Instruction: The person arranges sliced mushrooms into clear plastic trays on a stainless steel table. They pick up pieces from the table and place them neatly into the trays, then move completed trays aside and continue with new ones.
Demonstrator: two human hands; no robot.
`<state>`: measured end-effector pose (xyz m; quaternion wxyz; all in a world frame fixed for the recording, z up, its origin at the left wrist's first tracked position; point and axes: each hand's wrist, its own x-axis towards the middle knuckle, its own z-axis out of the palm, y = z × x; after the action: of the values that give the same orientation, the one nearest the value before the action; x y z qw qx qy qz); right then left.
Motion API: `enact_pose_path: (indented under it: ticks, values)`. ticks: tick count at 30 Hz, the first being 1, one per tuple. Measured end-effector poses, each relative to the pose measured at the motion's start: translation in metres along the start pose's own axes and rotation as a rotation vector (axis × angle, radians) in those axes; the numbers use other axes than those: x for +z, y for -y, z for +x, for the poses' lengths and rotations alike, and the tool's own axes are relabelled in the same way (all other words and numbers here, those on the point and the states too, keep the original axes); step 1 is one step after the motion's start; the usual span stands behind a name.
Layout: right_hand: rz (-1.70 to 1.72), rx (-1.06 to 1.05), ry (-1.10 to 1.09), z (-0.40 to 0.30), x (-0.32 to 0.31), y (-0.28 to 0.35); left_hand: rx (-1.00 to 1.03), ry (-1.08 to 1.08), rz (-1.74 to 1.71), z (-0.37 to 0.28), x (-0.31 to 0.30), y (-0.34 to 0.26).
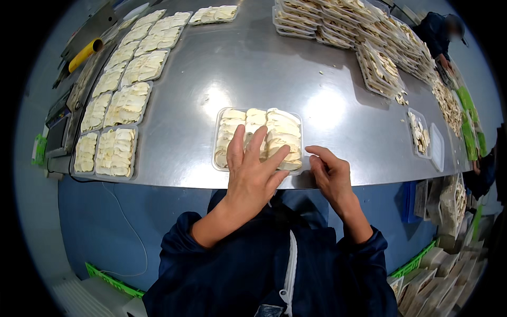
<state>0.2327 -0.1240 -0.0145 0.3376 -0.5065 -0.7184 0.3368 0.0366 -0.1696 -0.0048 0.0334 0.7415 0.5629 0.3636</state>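
Note:
Right in front of me a clear plastic tray (217, 130) sits near the edge of the steel table. Pale mushroom slices (283, 123) lie in it in three overlapping rows. My left hand (253, 170) is spread over the tray with its fingers apart, covering part of the left and middle rows; whether the fingertips touch the slices I cannot tell. Just beyond the tray's right side is my right hand (330, 170), thumb and forefinger slightly apart and nothing between them.
Filled trays (126, 103) line the table's left side. Stacked trays of slices (336, 23) rise at the back right, with a smaller stack (380, 69) before them. A part-filled tray (419, 132) and a lid (437, 146) lie right. Another person (437, 33) works at the far right.

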Motion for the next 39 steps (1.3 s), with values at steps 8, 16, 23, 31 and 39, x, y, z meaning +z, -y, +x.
enact_pose_path:
  ticks: [8,16,23,31,39]
  values:
    - [-0.120,-0.070,0.071,0.002,0.004,-0.001,0.020,0.020,0.011,0.001,0.012,0.007]
    - [-0.100,-0.045,0.053,0.001,0.004,0.000,0.000,0.019,0.002,0.002,0.012,0.005]
    - [-0.043,0.040,-0.007,-0.004,0.002,-0.001,0.001,0.025,-0.009,0.002,0.012,0.004]
    - [0.031,0.079,-0.014,-0.006,0.005,-0.010,0.011,0.003,0.023,0.003,0.012,0.002]
    - [0.130,0.188,0.027,-0.002,0.004,-0.004,-0.056,-0.125,0.034,-0.003,-0.006,0.012]
